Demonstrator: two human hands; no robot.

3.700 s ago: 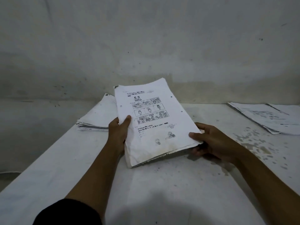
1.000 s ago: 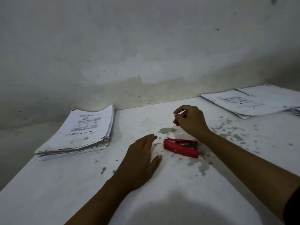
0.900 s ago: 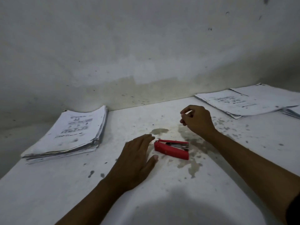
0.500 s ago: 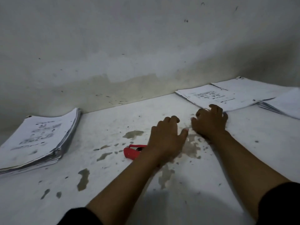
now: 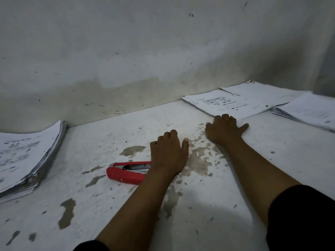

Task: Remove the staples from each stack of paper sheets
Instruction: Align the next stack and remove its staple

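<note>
A red stapler [image 5: 126,172] lies on its side on the white table, partly hidden behind my left wrist. My left hand [image 5: 168,153] rests palm down on the table just right of it, fingers loosely curled, holding nothing. My right hand [image 5: 223,130] lies palm down farther right, its fingertips at the near edge of a printed paper stack [image 5: 223,105]. A thick paper stack [image 5: 23,156] sits at the far left. More sheets [image 5: 308,113] lie at the far right.
The white table [image 5: 199,214] is stained with grey-brown blotches around and between my hands. A stained wall [image 5: 145,60] rises right behind the table's back edge. Another sheet pile [image 5: 257,91] lies behind the right-hand stack.
The view has swung right. Both hands slid rightward over the table; my right hand has reached the edge of the right-hand paper stack. The stapler stays where it lay.
</note>
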